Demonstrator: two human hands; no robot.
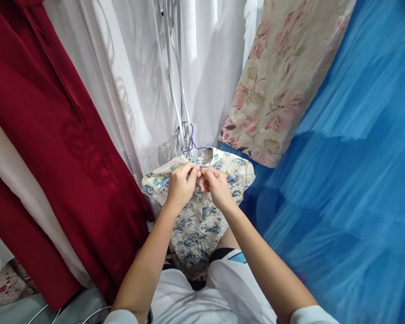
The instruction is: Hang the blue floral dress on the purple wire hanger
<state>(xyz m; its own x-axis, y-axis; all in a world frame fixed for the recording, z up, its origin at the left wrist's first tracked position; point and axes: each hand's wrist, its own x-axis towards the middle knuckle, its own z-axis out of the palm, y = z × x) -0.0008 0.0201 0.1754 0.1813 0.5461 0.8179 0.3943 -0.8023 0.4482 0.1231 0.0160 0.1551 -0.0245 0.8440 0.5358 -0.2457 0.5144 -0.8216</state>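
Note:
A white blouse with a blue and yellow-green floral print hangs in front of me on a purple hanger. At its neckline, my left hand pinches the fabric edge between thumb and fingers. My right hand is closed in a pinch on the blouse right beside it, the fingertips of both hands nearly touching. What lies between the fingertips is too small to make out. The hanger's hook meets a pale metal stand behind the blouse.
Dark red garments hang at the left. White curtains cover the back. A beige floral garment and a blue tulle dress hang at the right. White cables run at the lower left, and my lap is below.

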